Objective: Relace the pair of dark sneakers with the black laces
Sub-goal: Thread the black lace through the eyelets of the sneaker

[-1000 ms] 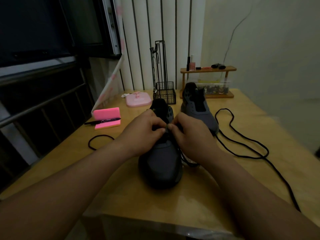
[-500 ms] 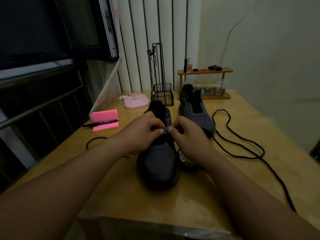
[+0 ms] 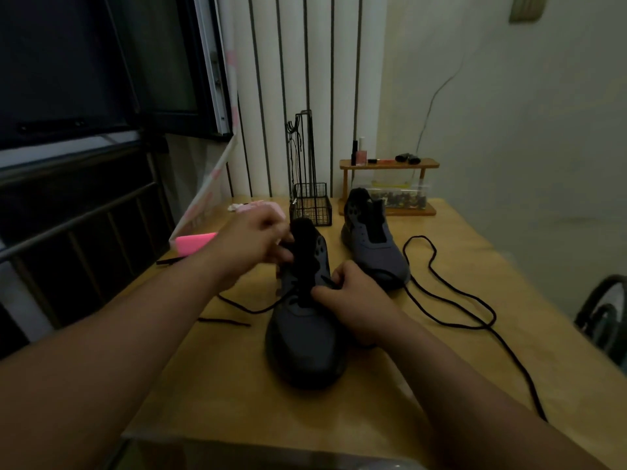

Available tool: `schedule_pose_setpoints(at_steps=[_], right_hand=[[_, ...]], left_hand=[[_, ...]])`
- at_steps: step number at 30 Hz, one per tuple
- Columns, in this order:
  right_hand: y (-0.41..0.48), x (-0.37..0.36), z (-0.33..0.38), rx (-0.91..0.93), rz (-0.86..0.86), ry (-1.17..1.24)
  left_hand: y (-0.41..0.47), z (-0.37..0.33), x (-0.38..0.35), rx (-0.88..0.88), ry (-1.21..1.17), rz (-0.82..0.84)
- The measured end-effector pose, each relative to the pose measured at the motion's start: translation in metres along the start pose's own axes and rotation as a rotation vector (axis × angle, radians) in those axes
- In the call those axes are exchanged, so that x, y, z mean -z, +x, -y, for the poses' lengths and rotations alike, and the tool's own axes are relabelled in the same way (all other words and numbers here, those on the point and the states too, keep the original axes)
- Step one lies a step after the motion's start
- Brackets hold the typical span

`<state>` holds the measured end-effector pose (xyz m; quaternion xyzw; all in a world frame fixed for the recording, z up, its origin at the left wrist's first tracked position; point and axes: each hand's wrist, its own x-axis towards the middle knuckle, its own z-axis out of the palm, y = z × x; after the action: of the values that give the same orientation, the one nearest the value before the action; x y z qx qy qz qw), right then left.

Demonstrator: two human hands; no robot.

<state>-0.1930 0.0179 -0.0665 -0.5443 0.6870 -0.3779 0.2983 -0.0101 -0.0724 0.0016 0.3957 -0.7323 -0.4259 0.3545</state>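
Observation:
The near dark sneaker [image 3: 305,337] stands mid-table with its toe toward me. My left hand [image 3: 251,245], blurred, has its fingers curled at the left edge of the tongue and seems to pinch the black lace [image 3: 247,308], which trails in a slack loop to the left of the shoe. My right hand [image 3: 356,300] rests against the shoe's right side and pinches the lace's other end by the eyelets. The second sneaker [image 3: 373,249] stands unlaced behind and to the right. A second black lace [image 3: 458,300] lies loose on the table beside it.
On the wooden table [image 3: 237,385] stand a black wire basket [image 3: 310,205] behind the near shoe and a small wooden shelf [image 3: 390,164] with bottles at the back. A pink case [image 3: 195,240] and a pen lie at the left. A dark chair [image 3: 600,317] is at the right edge.
My left hand has moved up and away from the eyelets to the tongue's left side. The lace on the left has been drawn closer to the shoe. My right hand stays by the eyelets.

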Motion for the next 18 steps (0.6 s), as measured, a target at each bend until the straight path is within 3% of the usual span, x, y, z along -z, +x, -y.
schedule_pose_setpoints(at_steps=[3,4,5,6,10,12,15,18], right_hand=[[-0.003,-0.001,0.003,-0.008,-0.007,-0.058],[-0.003,-0.001,0.003,-0.015,-0.010,-0.061],[-0.004,-0.002,0.004,-0.026,-0.013,-0.056],[-0.004,-0.001,0.004,-0.033,-0.018,-0.044],[-0.013,0.005,0.009,-0.021,-0.011,0.020],[-0.017,0.008,0.012,0.007,-0.016,-0.008],[-0.013,0.010,0.025,0.045,-0.054,-0.115],[-0.007,0.006,0.038,0.049,-0.046,-0.236]], left_hand=[[0.004,0.002,0.017,0.106,-0.764,-0.279],[0.004,0.002,0.019,0.119,-0.941,-0.297],[0.002,0.002,0.019,0.126,-0.962,-0.292],[-0.002,0.001,0.017,0.113,-0.799,-0.264],[-0.015,0.003,0.001,-0.117,0.459,0.031],[-0.016,0.001,-0.005,-0.128,0.805,0.205],[-0.010,-0.006,-0.011,-0.117,0.988,0.276],[-0.004,-0.007,-0.014,-0.131,0.937,0.267]])
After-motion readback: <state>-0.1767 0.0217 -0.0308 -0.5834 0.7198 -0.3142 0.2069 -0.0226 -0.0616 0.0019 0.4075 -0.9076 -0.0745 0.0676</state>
